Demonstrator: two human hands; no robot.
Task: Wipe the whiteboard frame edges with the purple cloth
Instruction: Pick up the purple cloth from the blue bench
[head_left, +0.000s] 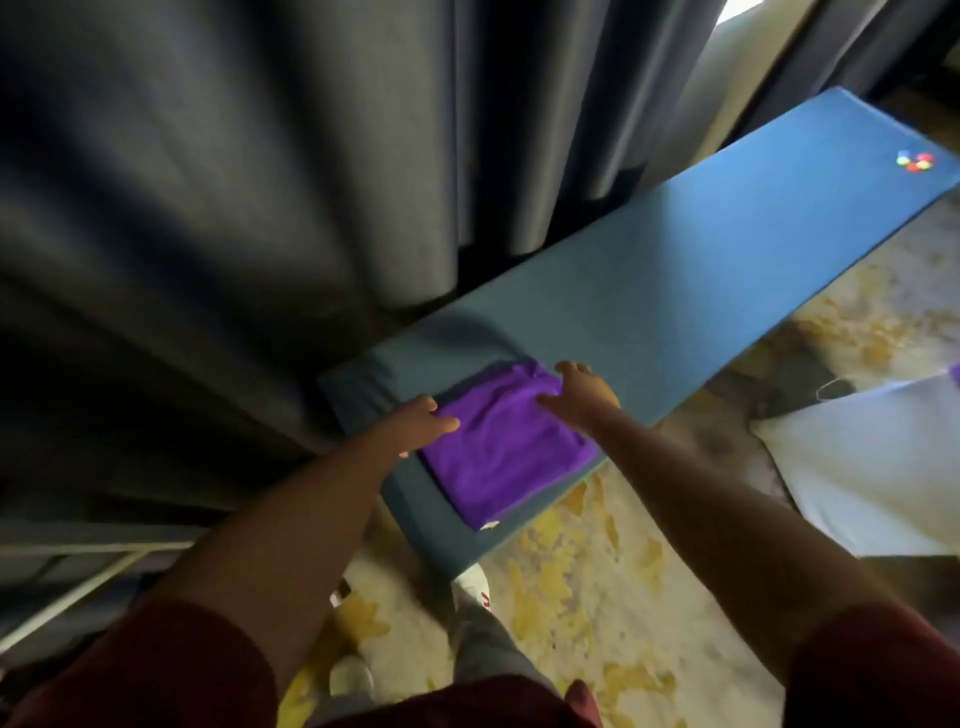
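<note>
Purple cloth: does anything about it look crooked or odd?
The cloth lies folded on the blue pad, slightly bunched at its far edge by the right hand. Otherwise nothing stands out.
</note>
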